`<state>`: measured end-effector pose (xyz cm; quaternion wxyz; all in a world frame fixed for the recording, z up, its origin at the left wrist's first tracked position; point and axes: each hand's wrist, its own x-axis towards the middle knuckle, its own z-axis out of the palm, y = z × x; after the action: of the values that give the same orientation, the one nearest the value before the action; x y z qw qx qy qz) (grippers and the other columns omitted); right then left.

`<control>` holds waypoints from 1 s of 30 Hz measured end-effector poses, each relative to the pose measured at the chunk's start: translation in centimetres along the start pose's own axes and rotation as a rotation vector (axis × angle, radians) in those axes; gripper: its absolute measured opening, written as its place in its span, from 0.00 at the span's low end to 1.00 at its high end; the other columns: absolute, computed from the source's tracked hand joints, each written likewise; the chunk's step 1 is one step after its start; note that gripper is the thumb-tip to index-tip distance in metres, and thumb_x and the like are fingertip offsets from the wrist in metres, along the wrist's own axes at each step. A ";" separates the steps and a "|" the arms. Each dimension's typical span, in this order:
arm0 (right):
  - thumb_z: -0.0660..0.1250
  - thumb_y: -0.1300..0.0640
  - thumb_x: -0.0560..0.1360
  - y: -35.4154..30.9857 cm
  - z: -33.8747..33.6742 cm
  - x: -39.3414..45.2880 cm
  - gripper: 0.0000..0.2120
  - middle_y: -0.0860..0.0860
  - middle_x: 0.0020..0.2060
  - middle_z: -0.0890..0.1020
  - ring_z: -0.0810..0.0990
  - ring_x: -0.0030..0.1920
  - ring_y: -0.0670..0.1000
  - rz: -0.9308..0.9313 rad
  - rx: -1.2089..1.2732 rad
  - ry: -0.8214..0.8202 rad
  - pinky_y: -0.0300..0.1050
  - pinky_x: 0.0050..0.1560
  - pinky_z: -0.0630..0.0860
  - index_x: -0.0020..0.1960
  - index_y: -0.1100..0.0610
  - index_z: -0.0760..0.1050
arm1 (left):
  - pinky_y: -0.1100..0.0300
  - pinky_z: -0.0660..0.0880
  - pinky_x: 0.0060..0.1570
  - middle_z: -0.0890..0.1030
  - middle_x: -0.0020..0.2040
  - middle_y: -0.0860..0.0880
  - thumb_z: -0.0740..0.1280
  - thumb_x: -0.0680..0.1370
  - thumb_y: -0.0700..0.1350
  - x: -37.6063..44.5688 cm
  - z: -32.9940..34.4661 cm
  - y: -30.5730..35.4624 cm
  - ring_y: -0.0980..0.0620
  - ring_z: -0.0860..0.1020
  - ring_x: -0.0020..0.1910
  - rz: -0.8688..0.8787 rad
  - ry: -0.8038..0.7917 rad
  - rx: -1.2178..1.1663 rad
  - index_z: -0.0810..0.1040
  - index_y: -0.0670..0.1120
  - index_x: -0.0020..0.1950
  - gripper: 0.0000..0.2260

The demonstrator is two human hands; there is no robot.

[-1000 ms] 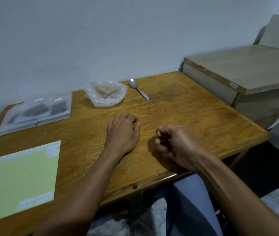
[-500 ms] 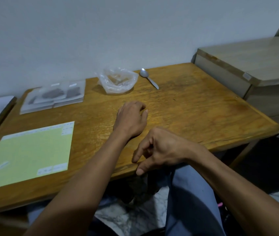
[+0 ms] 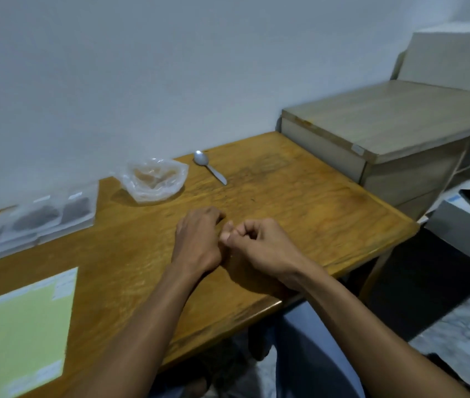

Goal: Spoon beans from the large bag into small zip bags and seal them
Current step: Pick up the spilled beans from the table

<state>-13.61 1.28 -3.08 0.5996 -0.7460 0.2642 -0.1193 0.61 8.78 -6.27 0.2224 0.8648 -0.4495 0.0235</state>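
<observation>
Both hands rest on the wooden bench [image 3: 300, 214] near its front edge, side by side and touching at the knuckles; the left hand [image 3: 198, 239] lies palm down with fingers curled under, loosely closed, nothing visible in it; the right hand [image 3: 259, 244] is curled into a loose fist, thumb against the forefinger, and whether it holds anything cannot be told.

The large bag [image 3: 155, 179], clear plastic with its mouth open upward and pale beans inside, sits at the back of the bench close to the wall [image 3: 142, 67], well apart from both hands; the spoon [image 3: 209, 167] lies just beside it to the right, bowl toward the wall and handle pointing toward the front right, untouched.

Small zip bags [image 3: 44, 218] with dark contents lie flat in a row at the back left, overlapping one another; their seals are too blurred to judge.

A yellow sheet [image 3: 18, 334] lies flat at the front left corner.

A pale wooden cabinet [image 3: 386, 130] stands beyond the right end of the bench.
</observation>
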 end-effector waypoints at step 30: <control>0.63 0.39 0.76 28.4 -9.5 -13.2 0.31 0.55 0.71 0.72 0.71 0.71 0.59 0.869 0.128 1.334 0.58 0.69 0.71 0.72 0.57 0.70 | 0.45 0.50 0.78 0.59 0.81 0.50 0.52 0.85 0.46 3.0 10.4 22.1 0.52 0.54 0.81 0.856 -0.428 -0.093 0.60 0.47 0.81 0.23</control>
<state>-36.46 -3.56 -26.01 0.3495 -0.3116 0.8271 -0.3110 -16.66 -8.68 -6.92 0.1339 0.5767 -0.8013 -0.0856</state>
